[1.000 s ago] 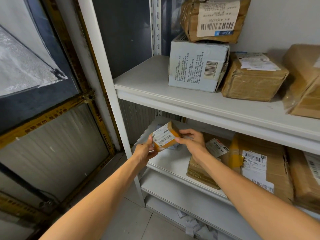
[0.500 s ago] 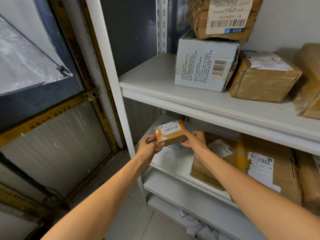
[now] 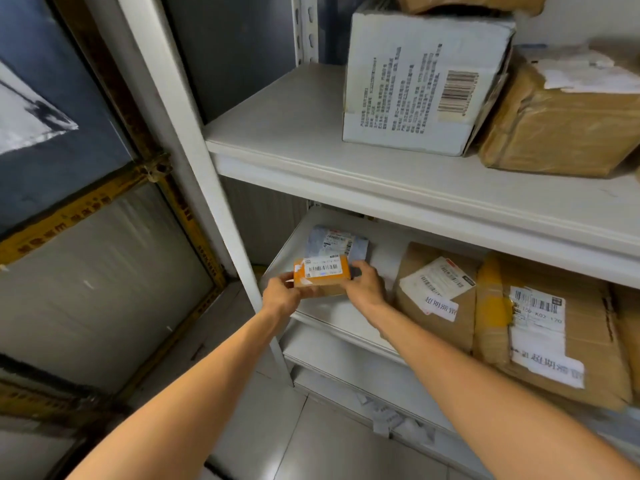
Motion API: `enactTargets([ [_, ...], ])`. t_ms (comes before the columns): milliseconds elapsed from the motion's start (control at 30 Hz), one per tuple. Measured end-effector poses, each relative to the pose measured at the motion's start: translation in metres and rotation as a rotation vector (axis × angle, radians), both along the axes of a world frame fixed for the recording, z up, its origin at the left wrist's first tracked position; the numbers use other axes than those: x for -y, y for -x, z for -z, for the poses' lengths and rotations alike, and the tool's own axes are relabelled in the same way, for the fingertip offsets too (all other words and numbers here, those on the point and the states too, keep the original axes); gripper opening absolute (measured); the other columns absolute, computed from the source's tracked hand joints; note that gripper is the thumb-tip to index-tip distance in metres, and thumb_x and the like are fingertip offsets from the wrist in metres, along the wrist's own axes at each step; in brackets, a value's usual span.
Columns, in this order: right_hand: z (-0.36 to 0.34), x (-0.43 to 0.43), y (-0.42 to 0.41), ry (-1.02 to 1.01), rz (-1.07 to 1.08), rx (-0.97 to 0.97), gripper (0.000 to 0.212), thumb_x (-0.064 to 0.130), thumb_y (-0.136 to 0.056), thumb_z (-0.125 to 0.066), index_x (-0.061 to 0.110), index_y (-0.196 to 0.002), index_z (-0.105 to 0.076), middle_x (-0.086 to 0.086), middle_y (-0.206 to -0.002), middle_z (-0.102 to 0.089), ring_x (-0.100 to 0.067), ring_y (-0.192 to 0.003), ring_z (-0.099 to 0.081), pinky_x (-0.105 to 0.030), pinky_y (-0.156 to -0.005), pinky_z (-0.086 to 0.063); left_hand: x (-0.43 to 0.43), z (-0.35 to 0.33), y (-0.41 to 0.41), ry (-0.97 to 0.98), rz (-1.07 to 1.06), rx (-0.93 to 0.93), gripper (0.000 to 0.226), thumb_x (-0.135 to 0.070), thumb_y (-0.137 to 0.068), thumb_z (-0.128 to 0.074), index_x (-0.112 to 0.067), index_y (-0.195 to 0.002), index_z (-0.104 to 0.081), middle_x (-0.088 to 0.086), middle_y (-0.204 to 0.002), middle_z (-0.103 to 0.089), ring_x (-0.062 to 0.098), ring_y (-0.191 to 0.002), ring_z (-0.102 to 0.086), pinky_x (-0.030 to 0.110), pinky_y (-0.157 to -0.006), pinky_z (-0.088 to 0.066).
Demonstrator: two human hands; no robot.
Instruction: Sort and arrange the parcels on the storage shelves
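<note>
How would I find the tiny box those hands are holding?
On the white shelving, find the left end of the second shelf down. The left hand and right hand grip a small box before a grey mailer bag. It is the tiniest parcel, orange-taped, unlike the big brown boxes beside it.

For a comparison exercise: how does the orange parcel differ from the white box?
The orange parcel is small; the white box is far bigger. The parcel is held by the left hand and right hand at the lower shelf; the box rests on the upper shelf. Both carry barcodes.
</note>
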State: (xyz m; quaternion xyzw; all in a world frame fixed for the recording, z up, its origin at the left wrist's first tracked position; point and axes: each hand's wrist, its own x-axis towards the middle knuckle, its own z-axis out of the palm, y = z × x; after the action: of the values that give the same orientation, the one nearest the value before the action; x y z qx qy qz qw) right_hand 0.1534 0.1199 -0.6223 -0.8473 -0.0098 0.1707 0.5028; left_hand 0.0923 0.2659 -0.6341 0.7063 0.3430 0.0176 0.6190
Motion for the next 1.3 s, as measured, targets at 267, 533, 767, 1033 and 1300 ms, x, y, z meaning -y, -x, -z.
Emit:
enactTargets([
  [267, 0.052, -0.014, 0.002, 0.011, -0.098, -0.062, 0.062, -0.008, -0.085, -0.039, 0.022, -0.138, -0.051, -0.003, -0.133, -0.059, -0.024, -0.124, -0.053, -0.026, -0.100, -0.042, -0.010, 0.033, -0.004, -0.036, 0.235, -0.054, 0.087, 0.022, -0.069, -0.069, -0.007, -0.144, -0.037, 0.001, -0.117, -0.055, 0.018, -0.107, -0.052, 0.028, -0.089, -0.046],
  [533, 0.045, -0.011, 0.015, 0.070, -0.085, -0.061, 0.064, 0.006, -0.085, -0.054, 0.028, -0.144, -0.041, -0.002, -0.134, -0.058, -0.023, -0.124, -0.053, -0.036, -0.105, -0.043, -0.008, 0.025, -0.001, -0.313, 0.338, -0.150, 0.102, 0.003, -0.077, -0.072, -0.009, -0.154, -0.006, 0.013, -0.145, -0.044, 0.029, -0.134, -0.042, 0.032, -0.104, -0.037],
  [767, -0.016, 0.034, 0.053, 0.283, -0.083, 0.091, 0.054, 0.022, -0.088, -0.062, 0.010, -0.136, -0.043, -0.015, -0.132, -0.050, -0.030, -0.125, -0.049, -0.039, -0.101, -0.042, 0.028, -0.006, 0.010, -0.658, 0.498, 0.078, 0.089, -0.004, -0.073, -0.066, -0.008, -0.151, -0.024, 0.016, -0.146, -0.041, 0.033, -0.134, -0.039, 0.043, -0.110, -0.035],
  [1033, -0.059, 0.118, 0.094, 0.298, 0.133, 0.174, 0.044, 0.015, -0.091, -0.058, 0.012, -0.134, -0.046, -0.011, -0.137, -0.047, -0.028, -0.129, -0.042, -0.042, -0.106, -0.039, 0.099, -0.044, 0.014, -0.533, 0.523, 0.123, 0.068, -0.011, -0.084, -0.070, -0.008, -0.144, -0.038, 0.013, -0.136, -0.056, 0.028, -0.121, -0.056, 0.036, -0.105, -0.043],
  [1300, -0.054, 0.148, 0.121, 0.376, 0.073, 0.040, 0.065, 0.019, -0.093, -0.057, 0.001, -0.146, -0.025, -0.015, -0.150, -0.029, -0.031, -0.140, -0.026, -0.037, -0.117, -0.021, 0.140, -0.044, 0.022, -0.361, 0.563, 0.024, 0.075, -0.002, -0.083, -0.070, -0.006, -0.148, -0.032, 0.016, -0.146, -0.043, 0.030, -0.133, -0.043, 0.041, -0.109, -0.040],
])
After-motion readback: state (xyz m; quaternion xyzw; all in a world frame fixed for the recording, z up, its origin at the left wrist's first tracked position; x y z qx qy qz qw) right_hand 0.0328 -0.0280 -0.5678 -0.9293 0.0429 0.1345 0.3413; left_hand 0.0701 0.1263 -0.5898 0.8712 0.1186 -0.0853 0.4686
